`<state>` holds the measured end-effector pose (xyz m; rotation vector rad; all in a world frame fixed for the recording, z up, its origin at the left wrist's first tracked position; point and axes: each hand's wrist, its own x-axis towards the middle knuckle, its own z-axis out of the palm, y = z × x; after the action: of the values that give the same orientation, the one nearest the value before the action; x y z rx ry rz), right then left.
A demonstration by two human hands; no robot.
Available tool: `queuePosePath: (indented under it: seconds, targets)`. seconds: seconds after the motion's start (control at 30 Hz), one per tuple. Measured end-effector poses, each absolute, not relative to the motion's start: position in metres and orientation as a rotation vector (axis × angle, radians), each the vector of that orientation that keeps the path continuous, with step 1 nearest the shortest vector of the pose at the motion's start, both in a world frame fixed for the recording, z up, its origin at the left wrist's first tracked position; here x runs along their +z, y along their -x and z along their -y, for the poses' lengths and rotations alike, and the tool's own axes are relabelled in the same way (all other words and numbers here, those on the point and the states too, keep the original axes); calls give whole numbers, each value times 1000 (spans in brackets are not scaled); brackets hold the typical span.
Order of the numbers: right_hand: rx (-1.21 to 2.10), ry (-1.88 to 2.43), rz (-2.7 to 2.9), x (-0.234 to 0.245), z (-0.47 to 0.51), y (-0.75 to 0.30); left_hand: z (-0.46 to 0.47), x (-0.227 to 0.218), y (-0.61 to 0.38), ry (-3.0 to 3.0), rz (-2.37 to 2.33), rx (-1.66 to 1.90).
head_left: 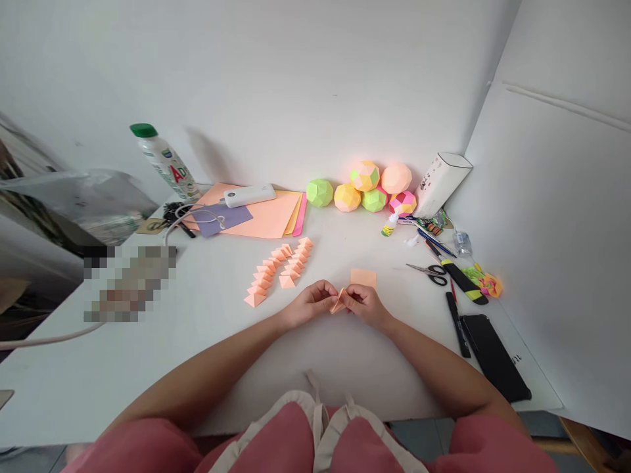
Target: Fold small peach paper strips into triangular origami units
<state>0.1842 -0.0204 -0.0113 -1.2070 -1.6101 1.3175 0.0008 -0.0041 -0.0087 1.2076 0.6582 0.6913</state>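
Between my two hands is a small folded piece of peach paper, pinched from both sides just above the white table. My left hand grips its left edge with thumb and fingers. On the other side my right hand pinches the same piece. Just behind the right hand lies a flat square of peach paper, partly covered by the fingers. Left of my hands, two rows of folded peach paper units stand overlapping one another on the table.
Faceted paper balls are stacked against the back wall. Paper sheets with a white power bank lie back left, near a bottle. Scissors, a glue bottle, a utility knife and a phone lie right.
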Motion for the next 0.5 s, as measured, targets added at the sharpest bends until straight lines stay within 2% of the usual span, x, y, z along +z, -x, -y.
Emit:
queuePosePath:
  seconds: [0.23, 0.37, 0.5]
  targets:
    - [1326, 1224, 1639, -13, 20, -186, 34, 16, -14, -1108, -1134, 720]
    - [1332, 1217, 1639, -11, 19, -186, 35, 16, -11, -1153, -1175, 864]
    - [1344, 1180, 1671, -10, 20, -187, 34, 5, -6, -1047, -1000, 902]
